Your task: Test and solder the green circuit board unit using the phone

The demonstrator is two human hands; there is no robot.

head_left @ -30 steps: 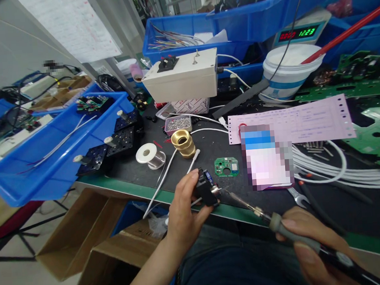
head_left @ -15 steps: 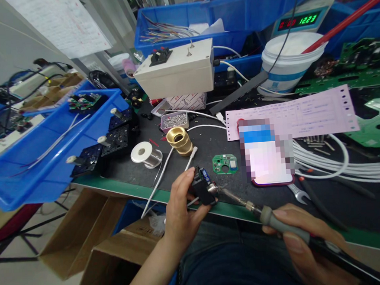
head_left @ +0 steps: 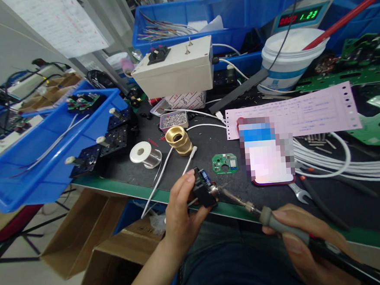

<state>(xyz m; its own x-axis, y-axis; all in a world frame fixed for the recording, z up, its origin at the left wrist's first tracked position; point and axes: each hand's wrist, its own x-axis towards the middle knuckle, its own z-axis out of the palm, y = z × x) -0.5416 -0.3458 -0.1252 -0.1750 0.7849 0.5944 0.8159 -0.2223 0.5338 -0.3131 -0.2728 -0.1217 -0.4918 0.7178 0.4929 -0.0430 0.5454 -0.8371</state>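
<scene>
My left hand (head_left: 183, 203) grips a small black housing (head_left: 202, 193) with blue parts inside, tilted up at the bench's front edge. Fingers press its upper side and the thumb its lower side. In my right hand (head_left: 303, 234) is a soldering iron (head_left: 273, 223), held like a pen. Its tip end reaches the right side of the housing, by a round metal piece; exact contact I cannot make out. Just beyond lies a green circuit board (head_left: 224, 162). A brass fitting (head_left: 178, 141) and a spool of solder wire (head_left: 145, 155) stand to the left.
A phone (head_left: 270, 154) with a blurred screen lies on a pink paper form (head_left: 308, 108). Right of it are coiled white cable (head_left: 344, 166) and a wrench (head_left: 299, 193). Behind stand a beige switch box (head_left: 175, 74) and a white bucket (head_left: 291, 61). A blue bin (head_left: 47, 148) sits left.
Both hands hold nearly the same pose, with the iron still at the housing. The view has shifted very slightly. The digits on the display at the back differ.
</scene>
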